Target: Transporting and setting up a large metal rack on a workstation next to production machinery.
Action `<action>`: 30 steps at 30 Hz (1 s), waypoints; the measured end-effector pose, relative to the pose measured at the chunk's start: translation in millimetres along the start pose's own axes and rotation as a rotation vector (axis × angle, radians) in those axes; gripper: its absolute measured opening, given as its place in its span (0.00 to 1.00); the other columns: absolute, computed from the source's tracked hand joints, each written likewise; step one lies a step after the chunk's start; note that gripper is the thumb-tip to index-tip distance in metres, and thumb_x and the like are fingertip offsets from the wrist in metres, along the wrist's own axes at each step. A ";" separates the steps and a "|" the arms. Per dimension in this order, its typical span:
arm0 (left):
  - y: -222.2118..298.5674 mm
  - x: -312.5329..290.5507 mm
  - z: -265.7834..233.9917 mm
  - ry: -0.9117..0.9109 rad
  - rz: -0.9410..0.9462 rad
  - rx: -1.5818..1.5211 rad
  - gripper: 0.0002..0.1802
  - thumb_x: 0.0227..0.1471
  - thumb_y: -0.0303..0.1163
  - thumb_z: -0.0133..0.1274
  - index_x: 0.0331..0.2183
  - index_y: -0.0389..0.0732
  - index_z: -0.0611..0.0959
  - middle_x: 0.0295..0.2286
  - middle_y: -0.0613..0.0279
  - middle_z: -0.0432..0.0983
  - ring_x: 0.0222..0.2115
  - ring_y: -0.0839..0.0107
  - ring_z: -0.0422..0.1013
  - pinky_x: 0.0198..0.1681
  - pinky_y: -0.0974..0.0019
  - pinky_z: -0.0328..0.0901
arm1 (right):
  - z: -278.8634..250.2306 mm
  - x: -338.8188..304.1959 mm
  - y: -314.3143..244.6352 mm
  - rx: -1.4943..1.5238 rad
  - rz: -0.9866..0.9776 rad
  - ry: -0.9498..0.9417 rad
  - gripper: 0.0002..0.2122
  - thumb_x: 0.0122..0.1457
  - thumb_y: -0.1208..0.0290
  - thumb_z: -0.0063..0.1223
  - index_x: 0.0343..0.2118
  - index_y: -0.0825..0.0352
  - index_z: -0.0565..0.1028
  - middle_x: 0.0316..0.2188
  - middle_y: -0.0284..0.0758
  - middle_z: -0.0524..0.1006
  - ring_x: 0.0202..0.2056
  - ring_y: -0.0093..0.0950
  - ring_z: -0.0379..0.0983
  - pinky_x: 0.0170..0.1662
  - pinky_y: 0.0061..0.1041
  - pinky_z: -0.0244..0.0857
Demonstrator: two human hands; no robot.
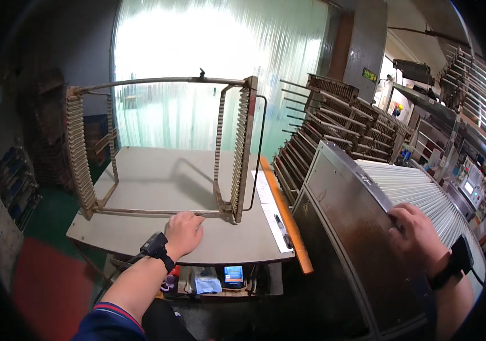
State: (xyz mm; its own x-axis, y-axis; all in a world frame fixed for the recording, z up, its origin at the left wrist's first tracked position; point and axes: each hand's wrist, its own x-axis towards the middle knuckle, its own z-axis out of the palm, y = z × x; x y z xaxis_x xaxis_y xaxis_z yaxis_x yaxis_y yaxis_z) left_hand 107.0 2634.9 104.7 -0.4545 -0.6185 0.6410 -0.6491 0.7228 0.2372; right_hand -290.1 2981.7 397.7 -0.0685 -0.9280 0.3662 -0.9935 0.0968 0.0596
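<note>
A slotted metal rack (244, 142) stands upright on a pale table (140, 236), with toothed strips down its two sides and bars joining them. My left hand (183, 234) is at the rack's lower front bar, its fingers curled over the bar. To the right, my right hand (416, 230) rests on the top edge of a steel machine casing (351, 193), fingers bent over that edge. The undersides of both hands are hidden. No slotted plates or boards show inside the rack.
An orange strip (288, 219) edges the table's right side, beside white paper (277, 227) and a black pen (281, 224). White rollers (413, 184) run behind the casing. More metal racks (334, 119) stand beyond. A shelf below the table holds a blue packet (207, 284).
</note>
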 end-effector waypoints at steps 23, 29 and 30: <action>6.6 2.4 2.2 0.005 -0.030 0.027 0.20 0.55 0.36 0.63 0.50 0.44 0.86 0.46 0.55 0.80 0.52 0.50 0.74 0.57 0.47 0.67 | -1.5 0.8 3.5 0.065 0.070 -0.018 0.18 0.56 0.73 0.63 0.50 0.71 0.78 0.49 0.47 0.79 0.53 0.50 0.75 0.59 0.43 0.71; 2.0 2.0 0.9 -0.076 -0.033 0.057 0.17 0.56 0.38 0.63 0.47 0.46 0.87 0.43 0.56 0.81 0.51 0.50 0.74 0.56 0.46 0.67 | 0.7 0.7 2.6 0.015 0.001 0.009 0.18 0.56 0.73 0.62 0.50 0.71 0.79 0.49 0.48 0.79 0.54 0.50 0.76 0.60 0.43 0.70; 2.0 2.6 -0.7 -0.081 -0.034 0.062 0.16 0.56 0.38 0.63 0.46 0.46 0.87 0.42 0.56 0.81 0.50 0.50 0.74 0.55 0.46 0.67 | -1.2 0.3 1.2 0.027 0.012 0.013 0.18 0.56 0.73 0.62 0.50 0.71 0.79 0.49 0.48 0.79 0.54 0.50 0.76 0.60 0.43 0.70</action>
State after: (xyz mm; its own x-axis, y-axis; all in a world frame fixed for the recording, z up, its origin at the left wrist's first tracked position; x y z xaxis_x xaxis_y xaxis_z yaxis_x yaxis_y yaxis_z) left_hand 104.9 2634.9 107.3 -0.4778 -0.6670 0.5718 -0.7001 0.6822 0.2108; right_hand -291.2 2982.0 399.0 -0.0796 -0.9221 0.3786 -0.9947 0.0981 0.0298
